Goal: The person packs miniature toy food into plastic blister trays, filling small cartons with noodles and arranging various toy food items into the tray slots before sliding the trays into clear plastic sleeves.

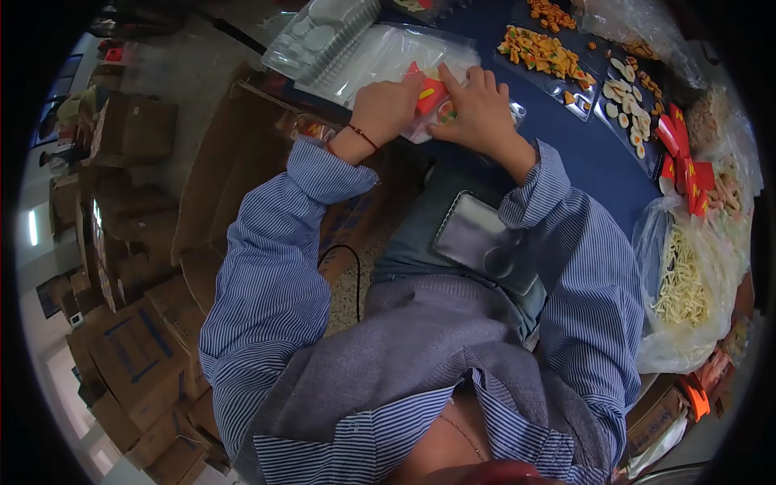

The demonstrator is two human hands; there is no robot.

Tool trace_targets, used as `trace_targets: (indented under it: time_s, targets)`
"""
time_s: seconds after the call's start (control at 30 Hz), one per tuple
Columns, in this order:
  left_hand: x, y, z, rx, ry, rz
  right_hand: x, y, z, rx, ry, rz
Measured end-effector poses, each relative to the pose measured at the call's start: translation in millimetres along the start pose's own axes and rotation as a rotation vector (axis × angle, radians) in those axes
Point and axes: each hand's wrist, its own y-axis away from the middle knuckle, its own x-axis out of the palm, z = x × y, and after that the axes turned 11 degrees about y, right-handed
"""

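Note:
My left hand (386, 107) is closed, its fingertips on a small red carton (429, 95) with a yellow mark. My right hand (482, 111) curves over a clear plastic package (415, 131), thumb and index finger on either side of a small green and orange piece (447, 111). Most of this package is hidden under my hands, at the near edge of the blue table (558, 166). Just beyond lie flat clear plastic bags (388, 52). A stack of clear molded trays (322, 36) stands beside them, to the left.
On the right lie orange and green pieces (546, 56), white and yellow egg-like slices (629, 101), red cartons (683, 162) and a bag of pale noodle-like strips (681, 279). A clear tray (481, 234) rests on my lap. Cardboard boxes (133, 347) fill the left.

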Motion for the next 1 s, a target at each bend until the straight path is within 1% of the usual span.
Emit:
trace_targets:
  time_s: [0.07, 0.2, 0.27, 0.3, 0.37, 0.5, 0.57, 0.6, 0.67, 0.73, 0.8, 0.83, 0.9, 0.97, 1.0]
  targets:
    - [11.4, -0.6, -5.3, 0.030, -0.057, -0.045, 5.2, 4.3, 2.3, -0.024, -0.032, -0.153]
    - [17.6, 0.1, -24.0, 0.057, -0.046, -0.052, 4.0, 9.0, 2.1, 0.020, -0.033, -0.192]
    - [23.1, 5.8, -23.6, 0.137, -0.014, -0.083, 3.1, 12.6, 3.0, 0.108, -0.049, -0.146]
    - [23.3, 10.3, -24.4, 0.136, -0.016, -0.083, 4.5, 14.5, 3.4, 0.106, -0.051, -0.147]
    - [23.7, 17.7, -25.5, 0.018, 0.055, -0.055, 7.8, 17.8, 2.3, 0.173, -0.046, -0.213]
    - [30.7, 16.3, -34.9, 0.069, 0.097, -0.119, 10.3, 12.2, 5.9, 0.174, -0.048, -0.220]
    - [14.6, 4.8, -47.1, -0.133, 0.034, -0.022, 2.9, 10.5, 7.8, 0.143, -0.055, -0.107]
    - [8.8, -1.5, -46.4, -0.131, 0.033, -0.024, -1.0, 11.4, 7.2, 0.144, -0.055, -0.110]
    - [2.2, -14.0, -34.9, -0.110, -0.009, -0.203, -7.6, 20.7, 5.6, 0.106, -0.051, -0.041]
    - [2.1, -23.2, -13.4, -0.082, -0.026, -0.178, -10.5, 34.3, -1.8, 0.120, -0.048, -0.014]
    - [5.5, -32.1, 7.6, -0.315, 0.155, -0.072, -12.6, 48.6, -15.9, 0.138, -0.043, 0.011]
    - [9.8, -29.1, 21.9, -0.347, 0.303, -0.065, -13.1, 56.7, -24.5, 0.158, -0.040, 0.028]
    - [20.8, -21.3, 36.8, -0.378, 0.308, -0.065, -17.2, 69.5, -38.5, 0.190, -0.045, 0.093]
    - [23.5, -20.8, 48.4, -0.411, 0.314, -0.060, -21.3, 76.3, -45.9, 0.184, -0.045, 0.110]
    - [19.2, -26.7, 50.9, -0.475, 0.437, 0.023, -22.6, 78.0, -47.8, 0.175, -0.039, 0.120]
